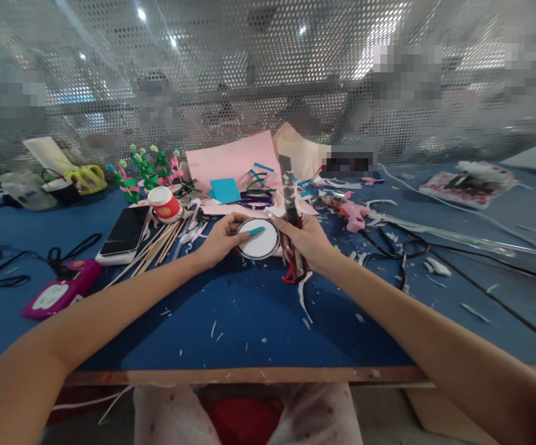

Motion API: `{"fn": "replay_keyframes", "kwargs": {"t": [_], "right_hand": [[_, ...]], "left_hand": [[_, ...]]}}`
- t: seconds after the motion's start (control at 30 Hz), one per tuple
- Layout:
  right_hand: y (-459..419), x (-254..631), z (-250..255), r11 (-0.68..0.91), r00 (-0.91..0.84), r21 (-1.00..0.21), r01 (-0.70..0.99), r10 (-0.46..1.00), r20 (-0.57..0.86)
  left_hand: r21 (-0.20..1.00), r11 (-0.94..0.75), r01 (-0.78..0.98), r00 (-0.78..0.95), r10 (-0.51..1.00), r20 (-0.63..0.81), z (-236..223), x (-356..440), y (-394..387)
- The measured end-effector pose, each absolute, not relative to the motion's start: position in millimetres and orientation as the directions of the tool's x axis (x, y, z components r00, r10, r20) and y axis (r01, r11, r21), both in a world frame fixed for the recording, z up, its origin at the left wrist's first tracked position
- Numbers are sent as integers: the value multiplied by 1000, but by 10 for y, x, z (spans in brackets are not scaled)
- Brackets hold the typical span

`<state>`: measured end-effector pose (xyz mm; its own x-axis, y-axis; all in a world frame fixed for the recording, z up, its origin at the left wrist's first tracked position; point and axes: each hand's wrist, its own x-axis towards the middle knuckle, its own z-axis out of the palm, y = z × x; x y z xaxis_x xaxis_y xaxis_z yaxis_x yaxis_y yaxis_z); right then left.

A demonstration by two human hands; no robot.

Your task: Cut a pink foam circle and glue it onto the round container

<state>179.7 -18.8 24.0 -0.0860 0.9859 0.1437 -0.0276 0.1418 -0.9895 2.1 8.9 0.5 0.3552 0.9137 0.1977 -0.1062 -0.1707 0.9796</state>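
A round white disc with a dark rim is held upright just above the table, facing me. My left hand is closed on its left edge, the thumb lying over the white face. A small teal pointed piece shows at that thumb's tip; whether it is a nail or a scrap I cannot tell. At the right edge of the disc, my right hand pinches with thumb and fingers. A dark flat strip like a ruler stands behind the right hand. Below its fingers lies something with a red end, partly hidden.
Left are a phone, wooden sticks, a red-and-white tub, a magenta device and green paper plants. Pink paper stands behind. A pink glue gun and black cables lie right. White scraps litter the blue table.
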Motion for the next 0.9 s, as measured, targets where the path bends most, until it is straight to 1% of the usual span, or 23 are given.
{"fn": "replay_keyframes", "kwargs": {"t": [0.13,0.23,0.3,0.4,0.5,0.6,0.73,0.9], "right_hand": [[-178,1804,253,179,-54,-982,-51,982,182],[-178,1805,268,167,-15,-981,-95,985,169],[-178,1808,272,138,-32,-983,-124,989,143],[-177,1811,272,43,-92,-989,-145,994,57],[-181,1807,276,-53,-150,-981,-185,988,-26],[-191,1796,286,-77,-211,-970,-228,977,-28],[-203,1787,297,-92,-261,-966,-242,965,-27],[-204,1789,289,-117,-337,-959,-259,941,-24]], "left_hand": [[967,-227,-114,225,942,248,17,15,101],[963,-225,-148,145,958,247,18,3,114],[961,-216,-175,135,961,240,26,-1,106],[960,-225,-165,188,949,255,48,7,66],[953,-264,-148,282,912,296,50,23,36],[948,-294,-119,364,875,317,-1,26,60],[931,-365,9,448,834,322,-96,-6,137],[900,-426,96,494,805,328,-112,-38,165]]}}
